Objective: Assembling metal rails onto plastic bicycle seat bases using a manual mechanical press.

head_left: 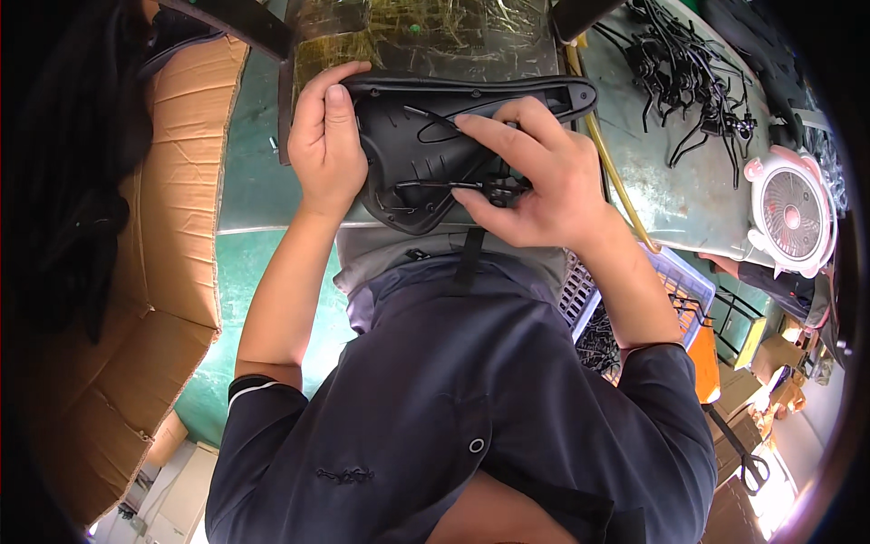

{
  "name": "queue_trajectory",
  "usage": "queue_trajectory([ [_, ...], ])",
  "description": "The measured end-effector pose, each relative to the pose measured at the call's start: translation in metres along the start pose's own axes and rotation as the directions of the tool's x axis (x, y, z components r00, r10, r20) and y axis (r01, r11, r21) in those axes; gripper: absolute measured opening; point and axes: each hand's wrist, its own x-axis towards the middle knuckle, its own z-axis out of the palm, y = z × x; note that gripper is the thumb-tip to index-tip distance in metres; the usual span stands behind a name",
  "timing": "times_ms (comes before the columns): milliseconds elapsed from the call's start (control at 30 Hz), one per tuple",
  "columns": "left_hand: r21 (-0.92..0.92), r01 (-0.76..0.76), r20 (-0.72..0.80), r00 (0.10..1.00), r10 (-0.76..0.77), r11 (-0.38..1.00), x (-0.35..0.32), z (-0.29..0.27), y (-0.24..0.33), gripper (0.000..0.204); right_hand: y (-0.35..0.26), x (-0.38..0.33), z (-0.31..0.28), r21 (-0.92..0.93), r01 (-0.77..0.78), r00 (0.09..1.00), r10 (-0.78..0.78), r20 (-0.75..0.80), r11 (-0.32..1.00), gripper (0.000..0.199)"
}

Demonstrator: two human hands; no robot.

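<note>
Left hand (324, 145) gripping saddle (426, 154), right hand (535, 172) atop

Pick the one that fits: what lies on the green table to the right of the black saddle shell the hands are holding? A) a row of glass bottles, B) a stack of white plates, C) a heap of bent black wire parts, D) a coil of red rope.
C. A tangled heap of bent black wire parts lies on the green table, right of the saddle shell held by the left hand and right hand.
</note>
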Motion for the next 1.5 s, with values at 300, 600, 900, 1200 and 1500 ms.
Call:
queue_trajectory([
  [300,-0.015,-0.101,-0.088,0.991,0.099,0.995,-0.001,0.006,-0.012,0.028,-0.004,0.005,0.004,0.04,0.138,0.98,-0.142,0.142,0.99,0.061],
  [600,-0.059,-0.032,-0.095,0.995,0.027,0.998,0.0,0.006,-0.01,0.03,0.005,0.014,-0.003,-0.006,0.098,0.993,-0.097,0.07,0.995,0.063],
  [900,-0.075,-0.015,-0.101,0.995,0.007,0.997,-0.001,0.008,-0.009,0.03,-0.001,0.014,-0.01,0.008,0.1,0.988,-0.101,0.117,0.995,0.062],
  [1200,-0.079,-0.005,-0.091,0.996,-0.003,0.997,-0.002,0.007,-0.007,0.031,0.007,0.031,0.001,0.049,0.206,0.963,-0.211,0.168,0.977,0.058],
  [1500,-0.078,-0.035,-0.058,0.998,0.03,0.996,0.003,0.009,-0.009,0.03,0.017,0.049,0.003,0.104,0.264,0.927,-0.282,0.248,0.959,0.052],
])
